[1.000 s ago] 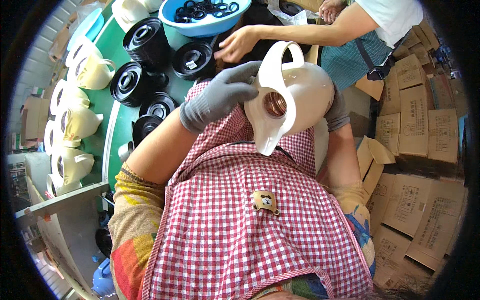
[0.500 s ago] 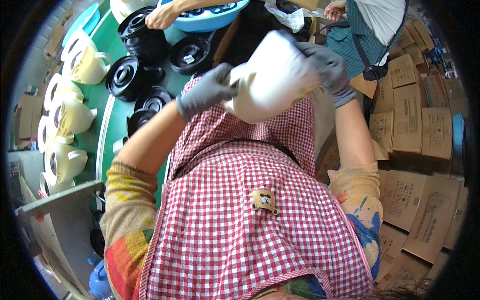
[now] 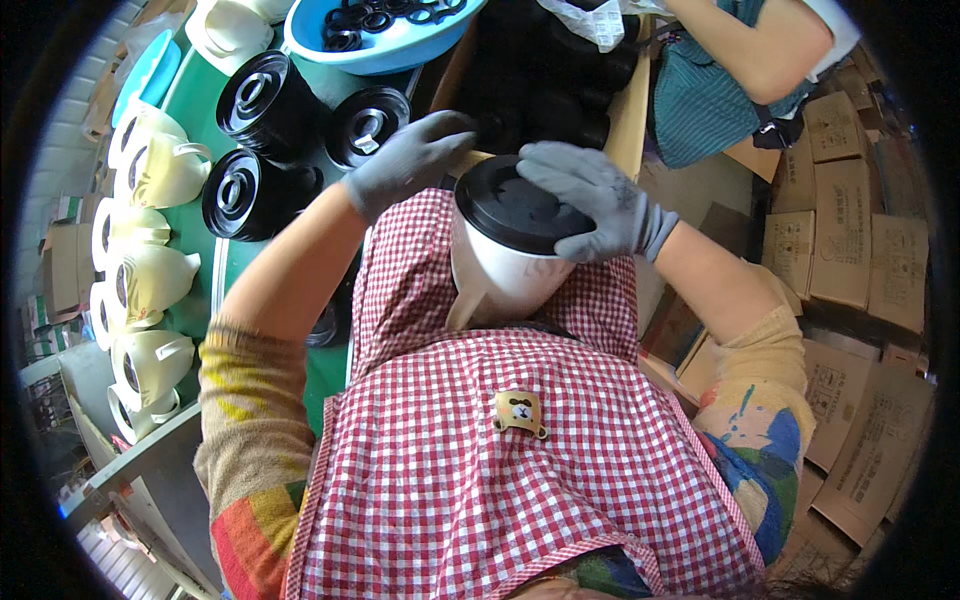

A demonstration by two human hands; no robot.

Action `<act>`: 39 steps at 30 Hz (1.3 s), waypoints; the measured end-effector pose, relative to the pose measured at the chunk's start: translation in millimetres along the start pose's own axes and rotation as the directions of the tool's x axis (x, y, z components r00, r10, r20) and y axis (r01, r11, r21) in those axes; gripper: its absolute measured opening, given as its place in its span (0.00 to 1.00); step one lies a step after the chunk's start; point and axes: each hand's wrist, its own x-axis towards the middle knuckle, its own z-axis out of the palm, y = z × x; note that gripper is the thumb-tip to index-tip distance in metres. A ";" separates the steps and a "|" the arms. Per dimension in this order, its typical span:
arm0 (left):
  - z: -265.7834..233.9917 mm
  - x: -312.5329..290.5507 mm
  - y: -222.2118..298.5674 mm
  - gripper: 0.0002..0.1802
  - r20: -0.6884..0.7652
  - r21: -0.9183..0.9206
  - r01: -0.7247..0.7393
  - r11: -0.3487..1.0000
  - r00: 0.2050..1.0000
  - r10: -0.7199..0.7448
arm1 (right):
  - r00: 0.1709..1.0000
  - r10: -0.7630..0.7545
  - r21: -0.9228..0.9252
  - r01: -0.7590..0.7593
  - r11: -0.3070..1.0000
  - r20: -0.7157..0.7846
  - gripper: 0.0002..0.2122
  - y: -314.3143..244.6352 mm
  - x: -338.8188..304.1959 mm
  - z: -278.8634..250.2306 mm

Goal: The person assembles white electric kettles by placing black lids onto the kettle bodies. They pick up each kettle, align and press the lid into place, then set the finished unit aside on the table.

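A white jug-like pot (image 3: 510, 280) sits at my lap with a black round cover (image 3: 515, 205) on its upper end. A pale projecting part, spout or handle, points toward my apron. My right hand (image 3: 595, 205), in a grey glove, lies over the cover with its fingers outstretched. Just off the cover's far left edge is my left hand (image 3: 412, 162), gloved too, its fingers extended and nothing seen in them. Beyond it on the green table lies another black round part (image 3: 368, 125) with a small white tag.
Stacked black round parts (image 3: 262, 105) and cream pots (image 3: 150, 280) line the green table at left. A blue basin (image 3: 385, 55) holds black rings. Ahead is an open carton (image 3: 630, 110) of black parts; a person's arm (image 3: 750, 50) is beyond. Cardboard boxes (image 3: 840, 200) stand at right.
The white pot, earlier raised and tilted between both hands, is down at my lap with the black cover on top. My left hand has come off it. Another person's hand has left the black stack.
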 end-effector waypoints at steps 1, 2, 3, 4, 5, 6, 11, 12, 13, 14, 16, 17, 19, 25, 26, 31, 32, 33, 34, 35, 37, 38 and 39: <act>-3.3 10.2 -4.8 0.24 0.060 0.273 -0.350 0.896 0.936 0.347 | 1.000 -0.020 -0.092 0.019 0.996 -0.013 0.43 3.5 3.1 6.8; 20.1 32.0 -29.0 0.24 0.110 0.151 -0.398 0.905 0.917 0.384 | 0.999 -0.032 -0.100 0.036 0.994 0.039 0.43 15.6 1.5 2.5; 43.3 43.2 -35.4 0.24 0.288 -0.369 0.005 0.929 0.951 0.110 | 0.994 -0.014 -0.103 0.025 0.994 0.107 0.42 20.0 3.3 3.0; 64.4 51.4 -41.8 0.24 0.428 -0.687 0.453 0.567 0.884 -0.188 | 0.985 0.000 -0.102 0.018 0.995 0.173 0.42 21.2 6.8 6.6; 65.5 63.2 -31.9 0.24 0.428 -0.653 0.431 0.623 0.888 -0.165 | 0.963 -0.043 -0.042 0.056 0.998 0.267 0.43 21.4 14.5 9.7; 63.9 74.3 -22.1 0.24 0.429 -0.617 0.405 0.675 0.892 -0.142 | 0.948 -0.021 -0.043 0.036 0.998 0.318 0.39 7.8 18.6 11.0; 54.3 128.6 19.2 0.24 0.498 0.032 0.032 0.999 0.866 -0.044 | 0.934 0.197 0.012 -0.210 0.978 0.297 0.30 -58.7 78.7 40.0; 47.4 135.7 24.3 0.21 0.549 0.151 0.100 0.983 0.819 -0.167 | 0.970 0.175 0.093 -0.193 0.977 0.168 0.30 -47.8 73.7 39.9; 39.8 128.7 14.2 0.20 0.568 0.089 0.130 0.987 0.808 -0.158 | 0.994 0.049 0.075 -0.057 0.996 0.102 0.29 -34.8 67.4 25.6; 31.9 119.3 3.8 0.20 0.590 0.021 0.149 0.989 0.796 -0.133 | 0.997 -0.068 0.040 0.066 0.997 0.040 0.28 -19.1 56.0 6.9; 44.8 84.5 -18.6 0.21 0.570 -0.423 0.380 0.822 0.817 -0.085 | 0.978 -0.098 0.202 0.060 0.977 0.183 0.28 20.0 30.9 13.3; 63.5 68.2 -30.5 0.22 0.549 -0.607 0.467 0.643 0.831 -0.085 | 0.970 -0.100 0.324 0.023 0.946 0.223 0.28 31.7 24.7 18.1; 72.8 88.6 -39.2 0.22 0.413 -0.348 0.072 0.935 0.907 0.085 | 0.953 -0.203 0.089 0.188 0.978 0.226 0.32 8.2 43.7 22.0; 37.8 135.1 25.8 0.22 0.580 0.023 0.078 0.997 0.811 -0.077 | 0.985 -0.153 0.086 0.159 0.983 -0.077 0.26 -12.4 56.6 29.2; 24.2 123.6 19.4 0.24 0.594 -0.048 0.119 0.992 0.801 -0.067 | 0.943 -0.267 0.038 0.279 0.959 -0.200 0.26 3.4 44.0 24.9; 65.2 101.2 -17.1 0.22 0.548 -0.368 0.412 0.834 0.820 -0.163 | 0.977 -0.146 0.186 0.116 0.976 0.155 0.27 2.6 45.0 22.6; 68.5 117.8 -11.3 0.23 0.496 -0.265 0.199 0.944 0.867 -0.043 | 0.990 -0.063 0.135 0.046 0.990 0.126 0.25 -18.9 58.4 32.5; 65.5 131.3 9.4 0.24 0.581 -0.124 0.154 0.980 0.812 -0.054 | 0.986 -0.002 0.122 -0.018 0.992 0.167 0.24 -30.8 65.0 38.4; 57.9 144.0 26.2 0.24 0.659 0.016 0.078 0.997 0.749 -0.069 | 0.977 0.066 0.094 -0.087 0.992 0.202 0.23 -36.2 68.9 39.3; 53.3 147.1 27.6 0.27 0.690 0.070 0.077 0.995 0.717 -0.105 | 0.975 0.041 0.092 -0.063 0.994 0.218 0.22 -32.0 69.3 33.5; 40.9 129.3 13.4 0.25 0.585 -0.030 0.093 0.995 0.809 -0.058 | 0.978 -0.192 0.135 0.201 0.970 -0.083 0.24 0.8 47.7 40.4; 34.8 117.0 3.2 0.25 0.540 -0.088 0.099 0.991 0.841 -0.036 | 0.923 -0.305 0.194 0.352 0.916 -0.234 0.25 26.7 30.6 43.0; 23.3 101.5 0.4 0.26 0.487 -0.244 0.066 0.968 0.871 0.063 | 0.941 -0.302 0.138 0.322 0.937 -0.151 0.28 39.8 24.8 22.7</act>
